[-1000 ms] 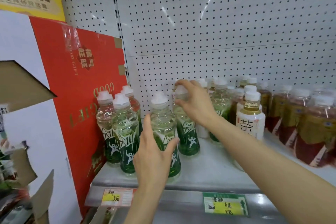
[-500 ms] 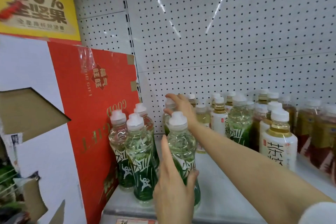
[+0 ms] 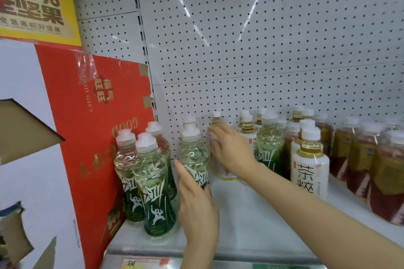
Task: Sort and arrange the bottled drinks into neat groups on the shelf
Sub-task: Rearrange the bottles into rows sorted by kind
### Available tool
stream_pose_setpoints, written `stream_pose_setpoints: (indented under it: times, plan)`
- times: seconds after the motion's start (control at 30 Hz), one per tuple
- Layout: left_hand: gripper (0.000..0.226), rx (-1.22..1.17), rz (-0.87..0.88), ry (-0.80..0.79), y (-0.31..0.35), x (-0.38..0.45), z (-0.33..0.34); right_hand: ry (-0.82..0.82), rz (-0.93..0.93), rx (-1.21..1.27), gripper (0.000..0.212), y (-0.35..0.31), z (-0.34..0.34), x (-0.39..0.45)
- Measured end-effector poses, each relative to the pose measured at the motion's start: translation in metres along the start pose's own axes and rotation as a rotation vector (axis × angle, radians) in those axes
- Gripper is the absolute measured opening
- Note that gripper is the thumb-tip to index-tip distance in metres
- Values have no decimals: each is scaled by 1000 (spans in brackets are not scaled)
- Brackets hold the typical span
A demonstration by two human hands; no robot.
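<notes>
Bottled drinks in clear plastic with green labels (image 3: 153, 181) now stand grouped at 9 o'clock on the grey metal shelf (image 3: 251, 220); my left hand (image 3: 197, 205) still steadies one, while my right hand (image 3: 231, 148) has shifted from a green bottle to grasp a white-labelled tea bottle (image 3: 216, 122) at 12 o'clock for regrouping.
</notes>
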State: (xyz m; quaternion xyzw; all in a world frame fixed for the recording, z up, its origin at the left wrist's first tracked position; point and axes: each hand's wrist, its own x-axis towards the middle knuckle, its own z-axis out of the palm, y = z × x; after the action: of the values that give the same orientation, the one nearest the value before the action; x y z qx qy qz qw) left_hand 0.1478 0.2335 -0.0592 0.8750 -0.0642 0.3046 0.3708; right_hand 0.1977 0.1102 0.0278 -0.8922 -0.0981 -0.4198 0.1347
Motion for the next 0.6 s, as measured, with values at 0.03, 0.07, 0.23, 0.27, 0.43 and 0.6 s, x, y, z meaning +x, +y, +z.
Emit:
stream_pose_setpoints:
  times: [0.03,0.07,0.23,0.27,0.43,0.6]
  plan:
    - [110,12,-15,12,0,5,6,16,-52,-95,35,3,-9,-6]
    - [111,16,-27,18,-1,10,12,37,-85,-179,30,7,-18,-9]
    - [112,-21,-30,41,-8,28,33,39,-54,-438,21,21,-74,-8]
    - [112,-25,-35,54,-8,32,36,33,-42,-476,19,23,-85,-7]
    - [113,-105,-26,164,14,22,36,-31,82,-526,32,33,-140,-17]
    - [79,-243,270,106,93,32,28,28,70,-447,41,58,-159,-66]
